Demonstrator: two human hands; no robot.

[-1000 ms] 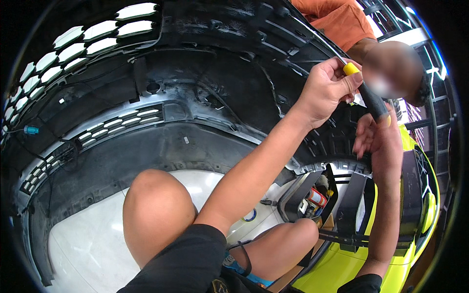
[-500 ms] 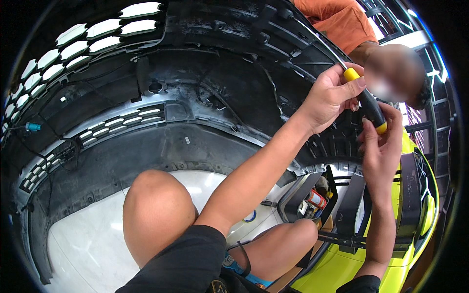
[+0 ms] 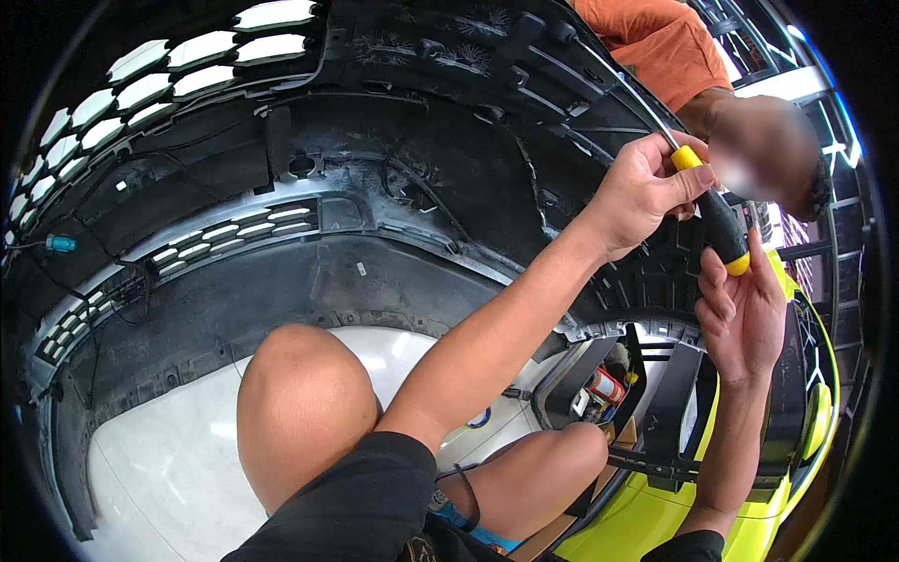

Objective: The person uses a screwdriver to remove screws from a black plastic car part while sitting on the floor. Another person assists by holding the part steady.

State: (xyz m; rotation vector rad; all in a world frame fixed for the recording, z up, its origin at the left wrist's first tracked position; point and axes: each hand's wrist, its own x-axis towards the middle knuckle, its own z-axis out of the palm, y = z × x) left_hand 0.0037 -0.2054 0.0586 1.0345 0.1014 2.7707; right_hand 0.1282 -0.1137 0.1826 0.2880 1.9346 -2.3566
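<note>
A screwdriver (image 3: 719, 223) with a long metal shaft and a black and yellow handle slants from upper left to lower right. Its shaft reaches the upper edge of a big black bumper cover (image 3: 318, 272), seen from inside; the tip itself is hard to make out. My left hand (image 3: 648, 187) is closed around the front of the handle, by the yellow collar. Lower down, my right hand (image 3: 744, 314) has its palm turned up and its bent fingers around the yellow butt end of the handle.
Another person in an orange shirt (image 3: 655, 47) leans in at the upper right, close to the screwdriver. A lime-yellow car body (image 3: 646, 520) stands at the lower right. Near my knee sits an open black tray (image 3: 567, 379) with cans; a blue tape roll (image 3: 479, 418) lies on the floor.
My right hand has turned palm up and shifted slightly down around the handle's end. The screwdriver and my left hand have moved a little down and to the right in view.
</note>
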